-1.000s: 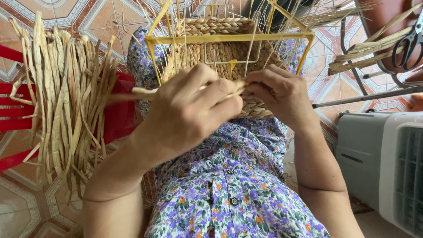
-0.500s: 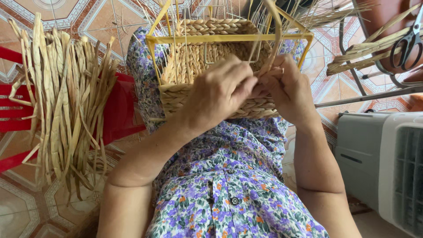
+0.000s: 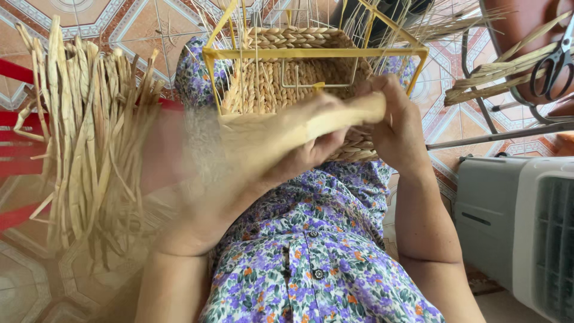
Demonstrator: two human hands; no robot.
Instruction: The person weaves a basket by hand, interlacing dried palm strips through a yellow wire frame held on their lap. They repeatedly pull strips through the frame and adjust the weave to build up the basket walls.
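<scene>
A lap in a purple flowered dress [image 3: 323, 275] fills the near edge of the head view. Just above it the left hand [image 3: 269, 155] is blurred; its fingers are curled around a flat pale straw strand [image 3: 344, 116] that runs up and to the right across the front of the basket. The right hand [image 3: 397, 128] sits beside it, fingers bent and pressed against the woven wall, with the strand's end at its fingertips. Both hands rest against the half-woven basket [image 3: 299, 78], which stands on the lap, its plaited sides built inside a yellow wire frame [image 3: 311, 54] with loose straw ends sticking up. To the left a thick bundle of dried straw [image 3: 89, 137] lies over a red stool [image 3: 15, 113]. To the right is a grey plastic appliance [image 3: 520, 227]. Farther off, black-handled scissors [image 3: 553, 66] rest by more strands, above the patterned tile floor [image 3: 143, 21]
</scene>
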